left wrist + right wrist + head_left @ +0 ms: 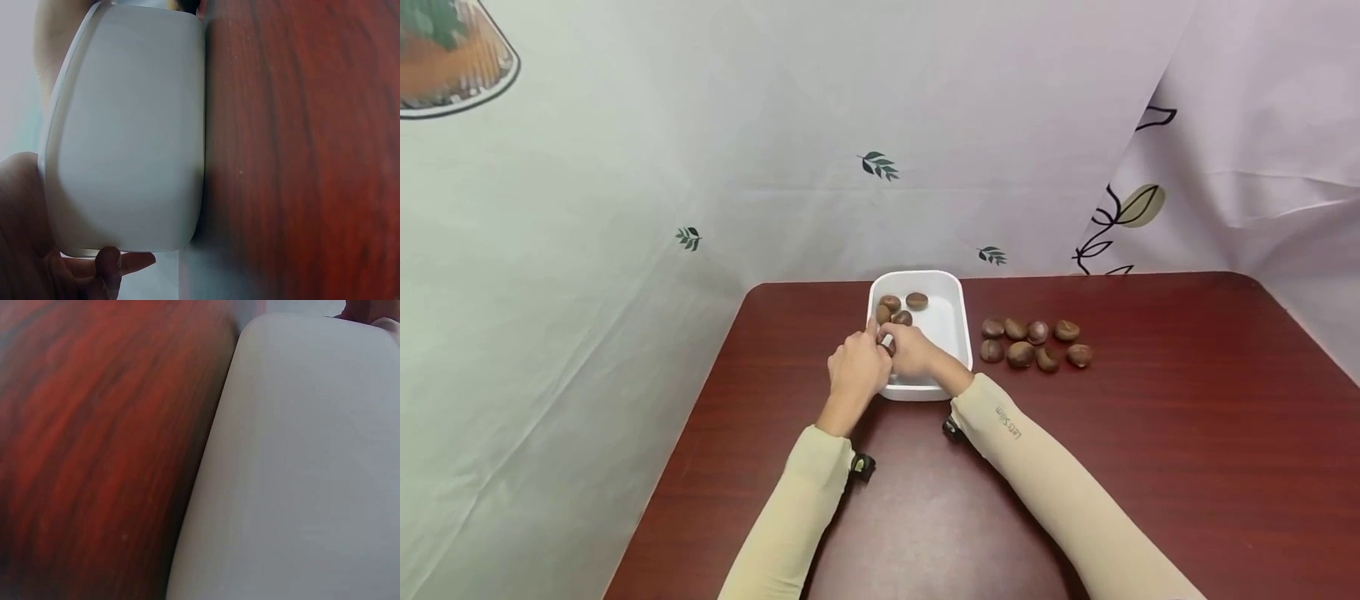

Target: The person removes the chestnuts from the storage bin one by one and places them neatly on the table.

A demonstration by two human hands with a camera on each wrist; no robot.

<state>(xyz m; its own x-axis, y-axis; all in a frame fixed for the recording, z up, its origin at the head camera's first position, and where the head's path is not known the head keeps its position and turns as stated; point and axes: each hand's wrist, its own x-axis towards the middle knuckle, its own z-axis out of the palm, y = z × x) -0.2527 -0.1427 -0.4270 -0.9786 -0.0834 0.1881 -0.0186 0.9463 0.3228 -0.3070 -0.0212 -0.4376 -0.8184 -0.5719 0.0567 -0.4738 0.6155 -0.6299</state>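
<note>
One dark-red table [1187, 433] stands before pale printed cloth [790, 150]. At left side of the white tray [950, 321], the right hand [913, 350] pinches a chestnut [887, 345] beside the left hand [859, 367], whose grip I cannot tell. Eight nuts [1020, 355] lie outside, rightward.
</note>
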